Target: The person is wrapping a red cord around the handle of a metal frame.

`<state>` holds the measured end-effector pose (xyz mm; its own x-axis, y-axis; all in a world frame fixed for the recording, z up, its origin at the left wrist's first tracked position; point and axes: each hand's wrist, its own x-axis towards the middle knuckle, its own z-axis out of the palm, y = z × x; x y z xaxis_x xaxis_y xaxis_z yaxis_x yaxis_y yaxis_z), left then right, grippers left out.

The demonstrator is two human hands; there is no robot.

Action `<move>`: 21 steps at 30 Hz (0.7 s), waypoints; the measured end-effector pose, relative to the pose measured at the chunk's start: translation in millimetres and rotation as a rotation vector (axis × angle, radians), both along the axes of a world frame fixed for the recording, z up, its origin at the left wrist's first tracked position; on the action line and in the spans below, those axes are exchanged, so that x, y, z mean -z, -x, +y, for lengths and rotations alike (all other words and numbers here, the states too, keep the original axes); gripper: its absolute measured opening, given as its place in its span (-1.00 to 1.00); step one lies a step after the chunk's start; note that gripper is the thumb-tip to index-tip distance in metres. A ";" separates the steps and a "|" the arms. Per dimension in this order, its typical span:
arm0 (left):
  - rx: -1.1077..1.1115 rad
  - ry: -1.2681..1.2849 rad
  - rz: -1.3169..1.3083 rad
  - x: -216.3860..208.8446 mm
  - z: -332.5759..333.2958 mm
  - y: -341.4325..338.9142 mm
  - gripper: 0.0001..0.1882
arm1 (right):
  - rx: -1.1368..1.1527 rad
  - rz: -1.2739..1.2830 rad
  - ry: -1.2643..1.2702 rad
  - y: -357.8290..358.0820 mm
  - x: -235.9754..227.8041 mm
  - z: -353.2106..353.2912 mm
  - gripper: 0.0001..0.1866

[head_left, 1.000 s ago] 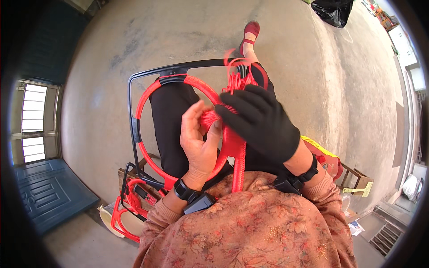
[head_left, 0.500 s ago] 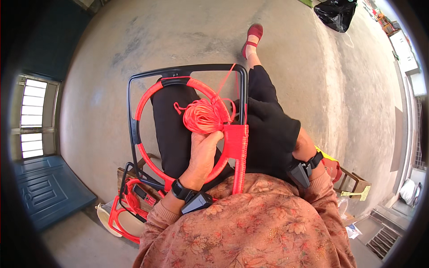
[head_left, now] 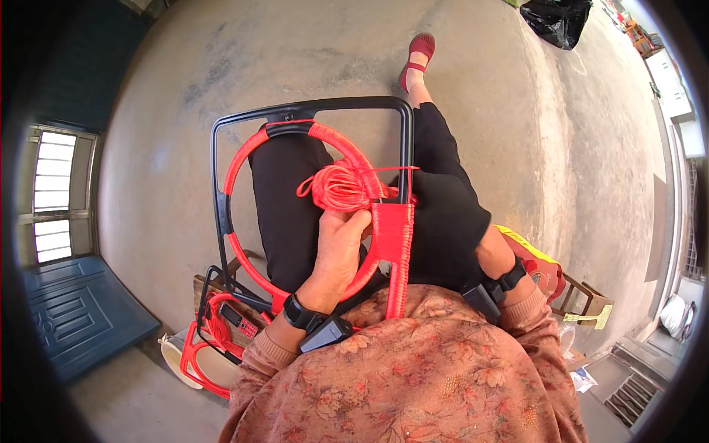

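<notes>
Below, on the grey concrete floor (head_left: 221,66) beside the person's left knee, lies a stack of similar black and red-wrapped frames (head_left: 214,328), and a black bag (head_left: 554,16) sits at the floor's far right edge. The black rectangular metal frame with a red cord-wrapped ring inside (head_left: 402,148) rests across the lap, covering both black-clad thighs. The bare left hand (head_left: 336,251) reaches up through the ring, fingers closed around a bundle of red cord (head_left: 343,186). The black-gloved right hand (head_left: 447,214) sits against the frame's right bar; its grip cannot be made out.
</notes>
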<state>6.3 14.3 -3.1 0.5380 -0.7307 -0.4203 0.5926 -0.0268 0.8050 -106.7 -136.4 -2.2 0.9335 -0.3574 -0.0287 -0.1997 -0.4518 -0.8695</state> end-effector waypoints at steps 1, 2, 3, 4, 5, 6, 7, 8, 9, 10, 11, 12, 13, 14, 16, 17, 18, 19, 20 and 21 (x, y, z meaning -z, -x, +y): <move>-0.016 0.021 0.050 2.0 0.9 -1.2 -0.70 | 0.112 0.006 0.036 4.1 -7.5 1.1 -0.74; -0.033 0.043 0.100 3.3 1.9 -2.6 -0.70 | 0.223 0.012 0.073 9.2 -11.1 1.0 -0.74; -0.025 0.048 0.106 3.1 0.6 -4.1 -0.70 | 0.334 -0.074 -0.094 23.3 2.4 -4.7 -0.73; -0.011 0.067 0.111 3.7 2.5 -6.4 -0.69 | 0.458 -0.015 -0.400 33.8 -2.8 -10.3 -0.65; 0.003 0.086 0.116 4.2 3.3 -7.4 -0.68 | 0.524 -0.289 -0.700 44.0 8.5 -17.6 -0.59; -0.002 0.086 0.119 1.9 3.1 -7.0 -0.68 | 0.577 -0.567 -0.998 44.9 10.2 -19.8 -0.54; 0.014 0.108 0.123 -3.6 2.3 -6.6 -0.68 | 0.526 -0.635 -1.115 52.6 5.9 -19.2 -0.50; 0.030 0.130 0.127 -7.9 2.0 -6.0 -0.68 | 0.473 -0.703 -1.231 59.3 -0.8 -17.8 -0.46; 0.029 0.131 0.131 -10.0 1.4 -5.5 -0.68 | 0.390 -0.759 -1.268 62.8 3.0 -19.6 -0.45; 0.076 0.147 0.081 -11.7 0.8 -4.7 -0.63 | 0.391 -0.755 -1.265 65.5 4.6 -20.4 -0.45; 0.122 0.162 0.030 -12.2 0.3 -3.8 -0.58 | 0.369 -0.778 -1.340 67.3 4.8 -20.7 -0.44; 0.121 0.162 0.030 -11.7 0.7 -2.6 -0.58 | 0.342 -0.802 -1.418 66.5 3.2 -19.7 -0.43; 0.141 0.185 0.018 -10.9 1.1 -1.1 -0.56 | 0.173 -0.887 -1.446 60.4 -1.8 -18.4 -0.45; 0.161 0.208 0.005 -10.4 1.6 -0.2 -0.54 | 0.172 -0.886 -1.447 61.9 -5.6 -19.2 -0.45; 0.182 0.233 0.051 -11.0 1.1 -2.4 -0.54 | 0.256 -1.026 -1.413 68.2 -12.8 -23.1 -0.45; 0.203 0.257 0.095 -11.7 0.9 -3.1 -0.55 | 0.286 -1.035 -1.340 71.3 -17.7 -22.7 -0.47; 0.202 0.254 0.096 -14.5 0.1 -2.8 -0.55 | 0.595 -0.770 -0.893 70.5 -41.9 -7.0 -0.49; 0.194 0.272 0.162 -19.6 -1.2 -2.3 -0.55 | 0.696 -0.565 -0.549 83.1 -26.4 -10.5 -0.48; 0.185 0.289 0.229 -22.4 -2.2 -2.3 -0.55 | 0.776 -0.351 -0.205 94.8 -10.9 -14.9 -0.46; 0.184 0.289 0.228 -21.6 -2.4 -2.6 -0.55 | 0.788 -0.443 -0.021 79.3 -19.4 -0.9 -0.45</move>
<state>8.9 11.8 18.6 0.3042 -0.9115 -0.2769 0.7632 0.0592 0.6435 -186.0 -137.4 17.2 0.3457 -0.9010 0.2620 -0.0893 -0.3095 -0.9467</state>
